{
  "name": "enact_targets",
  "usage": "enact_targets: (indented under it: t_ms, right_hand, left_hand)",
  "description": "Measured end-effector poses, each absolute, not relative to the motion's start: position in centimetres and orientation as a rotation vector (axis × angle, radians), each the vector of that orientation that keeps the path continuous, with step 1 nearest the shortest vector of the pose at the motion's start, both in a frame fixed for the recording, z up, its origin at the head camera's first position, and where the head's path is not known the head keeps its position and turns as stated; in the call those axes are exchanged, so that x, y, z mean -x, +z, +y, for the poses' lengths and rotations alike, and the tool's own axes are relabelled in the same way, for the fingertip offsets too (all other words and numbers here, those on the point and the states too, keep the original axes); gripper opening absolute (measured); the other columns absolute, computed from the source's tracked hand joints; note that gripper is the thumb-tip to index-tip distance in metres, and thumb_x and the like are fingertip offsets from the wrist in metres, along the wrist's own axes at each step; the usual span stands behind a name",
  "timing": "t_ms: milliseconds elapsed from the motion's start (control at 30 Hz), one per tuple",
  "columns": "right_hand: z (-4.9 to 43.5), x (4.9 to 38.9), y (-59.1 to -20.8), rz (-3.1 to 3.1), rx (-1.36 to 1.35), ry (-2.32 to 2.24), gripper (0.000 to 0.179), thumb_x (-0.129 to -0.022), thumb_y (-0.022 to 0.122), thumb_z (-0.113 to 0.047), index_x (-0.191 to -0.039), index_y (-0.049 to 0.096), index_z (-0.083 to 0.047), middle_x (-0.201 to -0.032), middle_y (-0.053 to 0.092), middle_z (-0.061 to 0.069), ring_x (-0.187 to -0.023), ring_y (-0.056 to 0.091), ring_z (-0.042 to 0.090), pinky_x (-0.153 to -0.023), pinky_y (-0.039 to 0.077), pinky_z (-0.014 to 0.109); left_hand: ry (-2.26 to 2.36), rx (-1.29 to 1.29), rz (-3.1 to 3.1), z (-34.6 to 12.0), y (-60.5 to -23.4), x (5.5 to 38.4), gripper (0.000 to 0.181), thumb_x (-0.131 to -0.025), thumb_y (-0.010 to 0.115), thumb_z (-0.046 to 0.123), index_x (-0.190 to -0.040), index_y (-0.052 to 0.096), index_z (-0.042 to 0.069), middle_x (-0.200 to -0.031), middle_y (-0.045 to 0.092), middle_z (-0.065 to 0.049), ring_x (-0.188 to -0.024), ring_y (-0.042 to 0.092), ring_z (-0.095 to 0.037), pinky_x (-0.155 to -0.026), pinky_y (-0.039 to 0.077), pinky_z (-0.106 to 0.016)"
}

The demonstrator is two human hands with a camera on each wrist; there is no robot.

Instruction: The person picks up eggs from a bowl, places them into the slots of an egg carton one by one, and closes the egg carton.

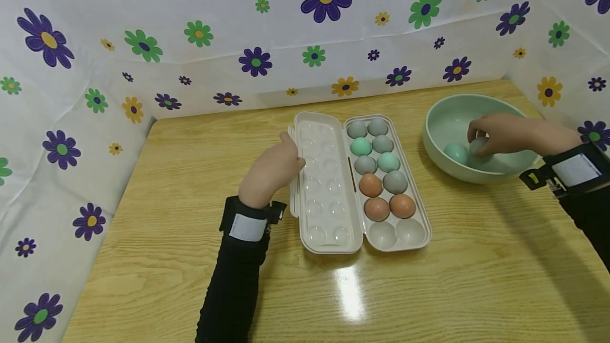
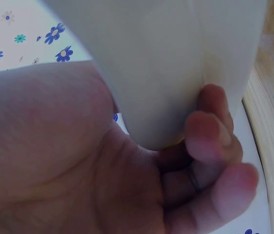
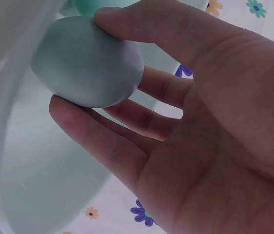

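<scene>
My right hand reaches inside a pale green bowl and pinches a grey egg between thumb and fingers. Beside that egg in the bowl lies a green egg. An egg carton lies unfolded in the middle of the table, its lid flap to the left. Grey, green and brown eggs fill most of its right half; the two nearest cups hold nothing. My left hand grips the lid's left edge, and the left wrist view shows its fingers curled round the white plastic.
Everything stands on a light wooden table. A white cloth printed with flowers hangs behind the table and along both sides. The bowl stands at the back right, a short way from the carton, and its raised rim surrounds my right fingers.
</scene>
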State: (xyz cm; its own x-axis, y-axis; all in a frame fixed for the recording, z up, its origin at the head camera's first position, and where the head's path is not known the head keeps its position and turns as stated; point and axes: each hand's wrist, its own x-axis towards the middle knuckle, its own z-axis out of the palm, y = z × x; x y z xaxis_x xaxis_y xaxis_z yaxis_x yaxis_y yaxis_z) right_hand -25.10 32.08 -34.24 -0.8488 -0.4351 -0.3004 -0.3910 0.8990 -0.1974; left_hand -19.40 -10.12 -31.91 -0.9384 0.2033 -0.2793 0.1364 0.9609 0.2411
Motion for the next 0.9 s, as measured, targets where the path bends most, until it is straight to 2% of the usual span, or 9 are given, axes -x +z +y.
enact_targets:
  t_ms: [333,900]
  right_hand:
    - [31.2,24.6,-34.0,2.772,0.654,-0.184,0.026,-0.074,0.073,-0.011,-0.098,0.066,-0.001,-0.096,0.064,0.018,-0.086,0.057,0.029,-0.077,0.050,0.050]
    - [30.4,23.5,-33.0,2.817,0.637,-0.199,0.030,-0.074,0.073,-0.009,-0.101,0.065,0.002,-0.095,0.062,0.018,-0.083,0.055,0.027,-0.074,0.050,0.048]
  left_hand:
    - [0.309,-0.245,2.802,-10.2,-32.0,19.3,0.071,-0.101,0.044,0.019,-0.148,0.008,-0.020,-0.058,0.043,-0.003,-0.048,0.043,-0.014,-0.042,0.027,-0.023]
    - [0.308,-0.239,2.802,-10.1,-32.0,19.5,0.073,-0.101,0.045,0.021,-0.148,0.008,-0.019,-0.061,0.048,-0.005,-0.053,0.051,-0.018,-0.043,0.030,-0.023]
